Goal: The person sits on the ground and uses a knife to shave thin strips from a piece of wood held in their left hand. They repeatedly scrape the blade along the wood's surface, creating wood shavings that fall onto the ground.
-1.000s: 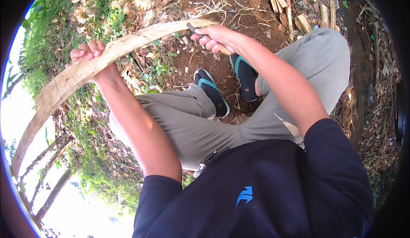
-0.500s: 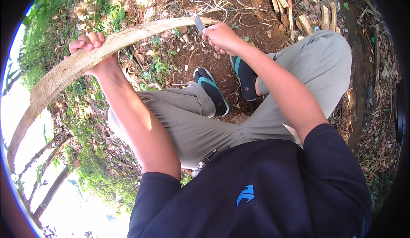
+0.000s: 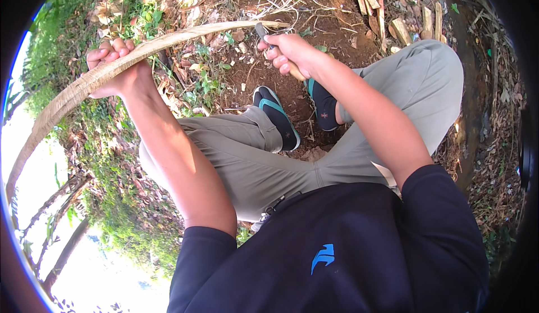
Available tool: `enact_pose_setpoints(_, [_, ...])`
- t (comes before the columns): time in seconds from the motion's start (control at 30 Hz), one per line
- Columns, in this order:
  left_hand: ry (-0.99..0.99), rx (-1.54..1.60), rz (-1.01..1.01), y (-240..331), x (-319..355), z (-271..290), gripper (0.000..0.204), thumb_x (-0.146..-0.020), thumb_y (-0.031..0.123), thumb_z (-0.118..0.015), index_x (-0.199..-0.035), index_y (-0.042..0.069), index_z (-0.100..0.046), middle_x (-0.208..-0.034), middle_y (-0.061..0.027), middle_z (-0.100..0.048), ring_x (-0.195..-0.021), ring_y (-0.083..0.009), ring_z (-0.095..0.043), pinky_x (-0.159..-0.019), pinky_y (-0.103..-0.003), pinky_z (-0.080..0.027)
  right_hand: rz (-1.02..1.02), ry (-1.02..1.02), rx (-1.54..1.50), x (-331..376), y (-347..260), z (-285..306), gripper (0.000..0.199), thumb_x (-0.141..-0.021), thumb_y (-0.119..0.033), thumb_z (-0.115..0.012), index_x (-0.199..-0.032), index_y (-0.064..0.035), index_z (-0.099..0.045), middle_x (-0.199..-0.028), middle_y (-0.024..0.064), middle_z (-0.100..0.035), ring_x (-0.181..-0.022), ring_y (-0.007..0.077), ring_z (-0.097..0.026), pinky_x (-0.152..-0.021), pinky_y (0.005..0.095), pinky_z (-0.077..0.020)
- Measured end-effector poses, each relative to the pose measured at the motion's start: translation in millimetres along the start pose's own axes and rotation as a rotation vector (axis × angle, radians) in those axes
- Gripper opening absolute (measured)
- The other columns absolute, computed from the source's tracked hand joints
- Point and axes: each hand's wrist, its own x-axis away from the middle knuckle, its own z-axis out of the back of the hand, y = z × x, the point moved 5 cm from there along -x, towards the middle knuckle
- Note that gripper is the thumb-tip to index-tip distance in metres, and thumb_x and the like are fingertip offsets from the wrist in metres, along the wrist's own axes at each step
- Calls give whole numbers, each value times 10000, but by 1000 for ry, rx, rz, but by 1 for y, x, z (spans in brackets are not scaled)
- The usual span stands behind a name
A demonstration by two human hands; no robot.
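Note:
A long, pale, curved strip of wood (image 3: 168, 42) arcs from the far middle down to the left rim of the view, tapering to a thin tip. Partway along it, my left hand (image 3: 132, 77) grips the strip, the fingertips curled over its far edge. In my right hand (image 3: 297, 51) is a knife (image 3: 261, 31) with a short grey blade and a tan handle showing below the palm. The blade is up by the strip's thin tip; whether it touches the wood I cannot tell.
Thin pale shavings (image 3: 281, 9) lie on the brown soil (image 3: 252, 77) past the tip. Several cut wood pieces (image 3: 401, 32) rest at the far right. My dark shoes (image 3: 275, 116) are between my bent knees. Leaves and low plants (image 3: 196, 88) cover the ground leftward.
The strip has turned and shows a narrower face. My left hand has shifted slightly left and nearer. My right hand has rotated, so the knife handle now shows.

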Motion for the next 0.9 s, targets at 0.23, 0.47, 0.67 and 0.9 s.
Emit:
enact_pose_setpoints(0.23, [383,-131,-109,1,12,-1,600,-917,555,-320,-521,120,-436,-439,-33,-358,-397,-186,-404,-386,-293,-385,437,472,530,-12,-32,34,271,-959,-192,-440,-1090,22,-541,-732,75,-544,-518,159,-518,-461,316,-444])
enact_pose_setpoints(0.47, [359,-117,-175,5,18,-9,790,-899,771,-156,-650,89,-467,-429,-44,-355,-392,-218,-422,-474,-325,-495,442,367,929,13,-19,-4,483,-936,-165,-432,-1375,38,-446,-834,228,-659,-607,286,-655,-615,403,-528])
enact_pose_setpoints(0.67, [188,-8,-161,-5,20,-19,696,-958,681,-191,-780,72,-475,-503,-102,-470,-515,-298,-594,-597,-375,-577,669,470,1058,17,-12,-13,498,-954,-147,-406,-1414,44,-397,-847,285,-650,-759,390,-660,-728,460,-512])
enact_pose_setpoints(0.9, [98,-261,-235,-5,20,-30,376,-991,414,-495,-916,45,-481,-774,-112,-564,-657,-286,-659,-680,-409,-584,752,573,982,8,-2,-19,474,-961,-138,-427,-1411,11,-421,-773,260,-618,-648,316,-617,-645,409,-474])
